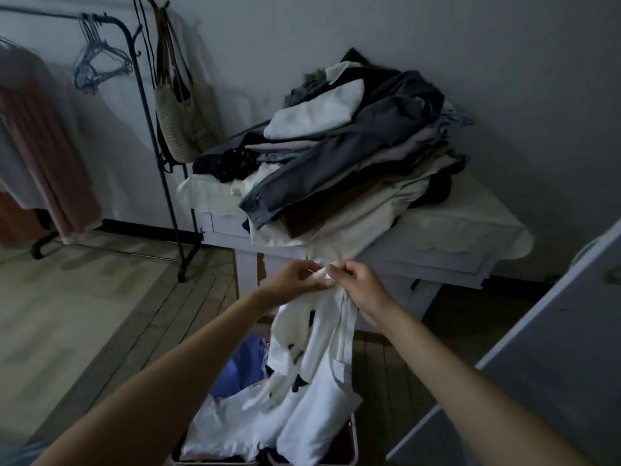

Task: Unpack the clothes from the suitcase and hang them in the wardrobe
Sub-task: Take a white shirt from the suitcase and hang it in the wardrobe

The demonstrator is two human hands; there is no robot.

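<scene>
Pinching top edge of white garment (319, 358): left hand (297, 280) and right hand (361, 290), fingers curled, close together. Garment hangs down into open suitcase (351, 442) on floor. Clothes pile (353, 142) on table (470, 227) behind. Rack (158, 136) with hangers (97, 65) at left.

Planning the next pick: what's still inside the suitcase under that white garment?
In the suitcase, a blue garment and white fabric show. The held white garment covers the right side; anything beneath is hidden.

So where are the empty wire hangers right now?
The bunch of thin wire hangers hangs on the black metal clothes rail at upper left, between the pink garment and the woven tote bag.
</scene>
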